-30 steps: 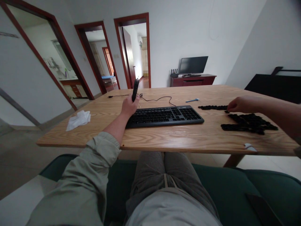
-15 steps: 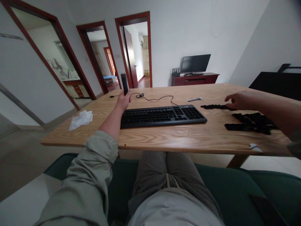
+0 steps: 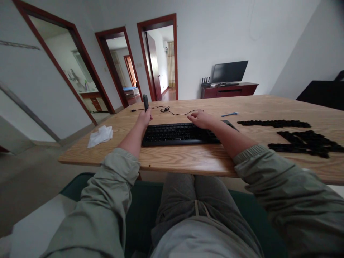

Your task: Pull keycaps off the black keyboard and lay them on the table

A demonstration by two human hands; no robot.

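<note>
My left hand (image 3: 144, 118) is closed around a narrow, flat black piece (image 3: 145, 103) that stands upright above the left end of a black keyboard (image 3: 174, 135). My right hand (image 3: 200, 119) hovers over or rests at the keyboard's back edge, right of its middle. Its fingers are drawn together; whatever is between them, if anything, is hidden. The forearm covers part of the number pad. To the right lie a long row of small black pieces (image 3: 276, 123), which look like keycaps, and a heap of similar pieces (image 3: 309, 143).
Behind the keyboard runs its thin black cable (image 3: 177, 113). A blue brush (image 3: 230, 114) lies on the wooden table (image 3: 188, 159). Crumpled white tissue (image 3: 100, 136) sits at the left. Beyond the table are a TV (image 3: 229, 71) and open doorways.
My right hand has moved left from the row of black pieces to the keyboard. The black piece in my left hand has dipped slightly, and the view has shifted a little left.
</note>
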